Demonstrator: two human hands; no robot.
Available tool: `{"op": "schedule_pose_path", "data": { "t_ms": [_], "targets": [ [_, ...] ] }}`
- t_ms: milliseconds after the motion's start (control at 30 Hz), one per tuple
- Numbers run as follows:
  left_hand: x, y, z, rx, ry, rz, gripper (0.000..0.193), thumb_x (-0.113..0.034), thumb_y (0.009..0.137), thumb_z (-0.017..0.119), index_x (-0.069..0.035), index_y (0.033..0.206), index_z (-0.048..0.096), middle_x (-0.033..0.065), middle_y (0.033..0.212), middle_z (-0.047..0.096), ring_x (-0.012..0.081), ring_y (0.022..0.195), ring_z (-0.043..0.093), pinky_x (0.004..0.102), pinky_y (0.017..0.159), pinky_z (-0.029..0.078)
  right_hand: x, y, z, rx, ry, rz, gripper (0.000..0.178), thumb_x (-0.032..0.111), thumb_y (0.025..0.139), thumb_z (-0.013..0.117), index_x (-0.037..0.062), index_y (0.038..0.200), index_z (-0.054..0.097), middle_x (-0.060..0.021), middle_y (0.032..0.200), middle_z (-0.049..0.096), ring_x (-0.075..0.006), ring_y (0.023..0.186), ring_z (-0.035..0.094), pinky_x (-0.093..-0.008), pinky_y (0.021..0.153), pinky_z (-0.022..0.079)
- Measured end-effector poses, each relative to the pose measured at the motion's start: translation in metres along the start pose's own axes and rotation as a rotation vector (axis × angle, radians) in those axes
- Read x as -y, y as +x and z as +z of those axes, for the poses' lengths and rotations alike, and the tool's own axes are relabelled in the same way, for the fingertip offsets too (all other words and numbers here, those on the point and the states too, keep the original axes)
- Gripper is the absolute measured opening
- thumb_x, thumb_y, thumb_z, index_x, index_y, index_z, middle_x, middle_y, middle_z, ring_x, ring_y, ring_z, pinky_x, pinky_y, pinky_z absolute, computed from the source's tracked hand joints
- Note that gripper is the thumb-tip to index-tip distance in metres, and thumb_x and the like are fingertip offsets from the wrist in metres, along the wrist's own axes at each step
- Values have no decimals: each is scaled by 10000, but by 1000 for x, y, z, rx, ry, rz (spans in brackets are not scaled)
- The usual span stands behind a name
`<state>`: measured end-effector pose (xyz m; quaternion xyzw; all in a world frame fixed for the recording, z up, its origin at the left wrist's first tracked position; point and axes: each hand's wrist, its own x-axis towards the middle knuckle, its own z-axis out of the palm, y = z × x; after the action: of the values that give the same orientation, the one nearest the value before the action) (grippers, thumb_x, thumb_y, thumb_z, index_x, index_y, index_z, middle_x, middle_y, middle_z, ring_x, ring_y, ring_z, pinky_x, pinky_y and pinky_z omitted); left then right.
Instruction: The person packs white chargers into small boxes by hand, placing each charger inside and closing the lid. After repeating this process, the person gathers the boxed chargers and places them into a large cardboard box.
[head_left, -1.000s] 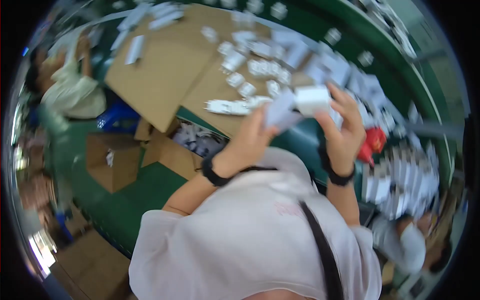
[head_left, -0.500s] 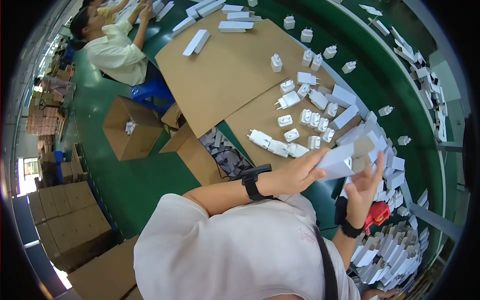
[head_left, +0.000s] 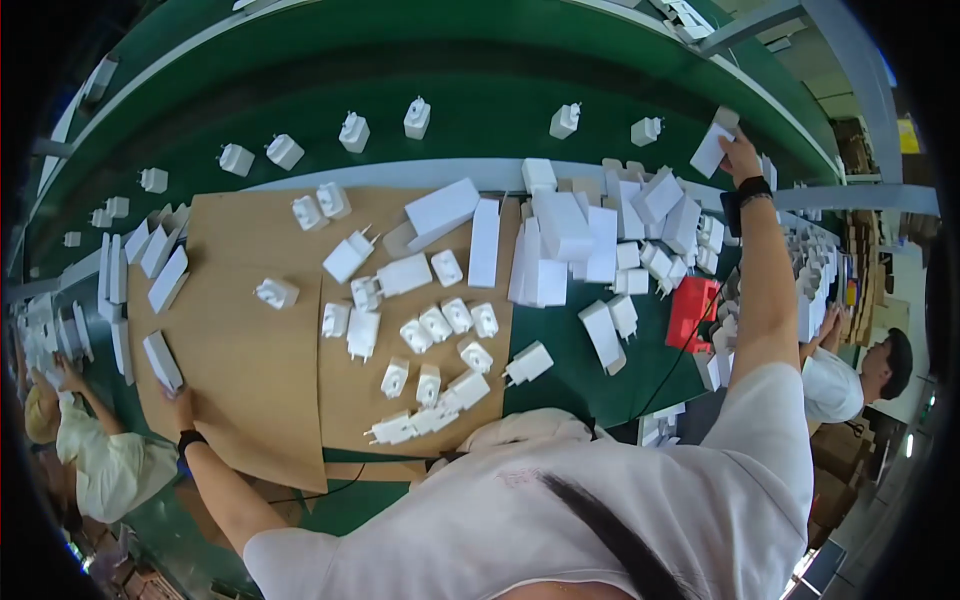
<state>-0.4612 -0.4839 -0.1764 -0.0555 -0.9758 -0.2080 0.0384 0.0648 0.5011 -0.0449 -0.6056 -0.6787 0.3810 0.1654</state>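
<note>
My left arm reaches out to the left, and my left hand [head_left: 180, 408] has its fingers closed at the near end of a slim white box [head_left: 162, 361] on the brown cardboard sheet [head_left: 240, 300]. Far to the right, my right hand [head_left: 741, 158] grips another white box [head_left: 711, 150] with its end flap raised, over the green belt. Between my arms lie many white plug chargers [head_left: 404, 273], singly and in clusters. A heap of white boxes [head_left: 566, 228] is right of them.
A red tape dispenser [head_left: 690, 312] and a black cable [head_left: 672, 384] are by my right arm. Single chargers [head_left: 353, 132] stand along the green belt [head_left: 480, 130] beyond a grey rail. Co-workers sit at left [head_left: 105, 455] and right [head_left: 840, 385]. White boxes [head_left: 165, 252] line the left end.
My hands, close together around one white box before, are now spread far apart, each at a white box. The view has swung round to face the belt.
</note>
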Motion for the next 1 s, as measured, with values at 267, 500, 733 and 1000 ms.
{"op": "schedule_pose_path", "data": {
  "t_ms": [267,500,733,1000],
  "targets": [
    [-76,10,-16,-100,513,113,301,-88,787,443,-35,1045,589,213,943,596,374,842,556,415,717,443,-78,111,-20,-324,-849,-297,442,305,798,582,92,1183,534,-145,1074,595,-252,945,585,-286,786,464],
    [-342,-120,-149,140,123,240,168,67,671,537,-2,820,577,63,754,533,159,689,539,258,618,427,39,27,84,200,-665,-250,553,359,721,664,83,1182,530,-127,981,622,-212,793,616,-290,625,491],
    [-462,-218,-147,523,-441,543,176,8,687,631,12,860,595,83,817,567,185,756,539,269,656,417,76,-52,14,345,-114,-259,340,48,681,632,46,1014,559,-43,812,583,-108,607,562,-213,515,472],
    [-524,-272,-83,876,-1179,191,215,-21,743,631,3,935,537,38,833,600,73,736,557,204,593,442,91,-360,45,1128,974,-234,620,233,674,722,60,1176,402,-135,1116,499,-324,1103,495,-413,933,403]
  ]
}}
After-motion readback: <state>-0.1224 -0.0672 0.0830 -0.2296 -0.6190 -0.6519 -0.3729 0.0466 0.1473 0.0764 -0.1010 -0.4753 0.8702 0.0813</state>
